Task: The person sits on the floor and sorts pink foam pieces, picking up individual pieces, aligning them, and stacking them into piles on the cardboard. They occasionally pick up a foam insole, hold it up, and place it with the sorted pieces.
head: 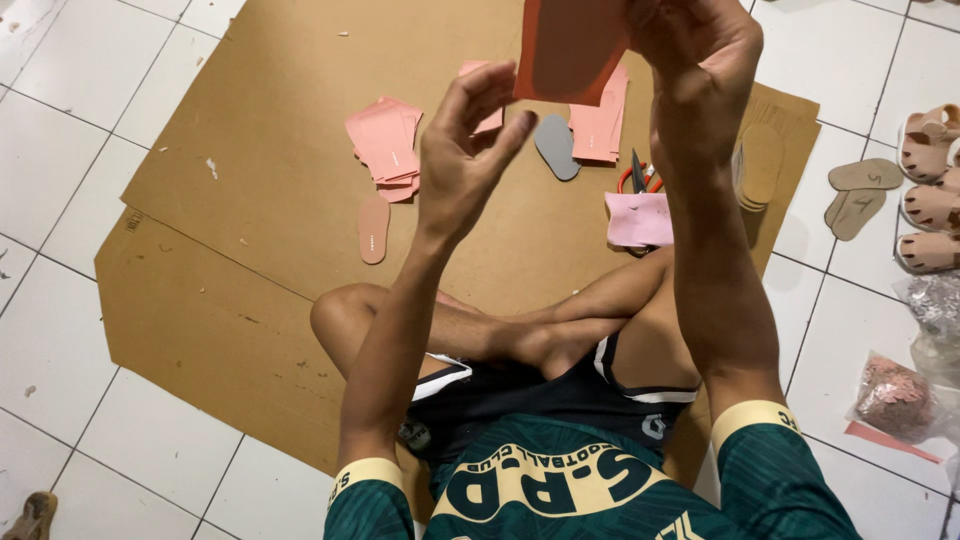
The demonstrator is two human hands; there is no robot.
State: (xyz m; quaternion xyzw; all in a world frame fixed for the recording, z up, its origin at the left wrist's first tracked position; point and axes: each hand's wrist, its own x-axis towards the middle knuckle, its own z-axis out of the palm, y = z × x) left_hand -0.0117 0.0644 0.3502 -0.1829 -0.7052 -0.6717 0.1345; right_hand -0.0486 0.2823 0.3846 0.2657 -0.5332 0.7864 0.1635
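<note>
I sit cross-legged on a cardboard sheet (250, 180) laid on a white tiled floor. My right hand (695, 70) is raised and grips a salmon-pink sheet (568, 48) by its right edge. My left hand (468, 150) is lifted beside it, fingers apart, with fingertips close to the sheet's lower left corner; contact is unclear. Below the hands lie a stack of pink sheets (385, 145), a second pink stack (600, 125), a pink sole cutout (374, 228) and a grey sole template (557, 146).
Scissors with red handles (640, 178) lie beside a light pink piece (640, 220). Tan soles (760, 165) are stacked on the cardboard's right; two more soles (862, 190) and several sandals (930, 190) rest on the tiles. A plastic bag of pink bits (895, 398) lies at right.
</note>
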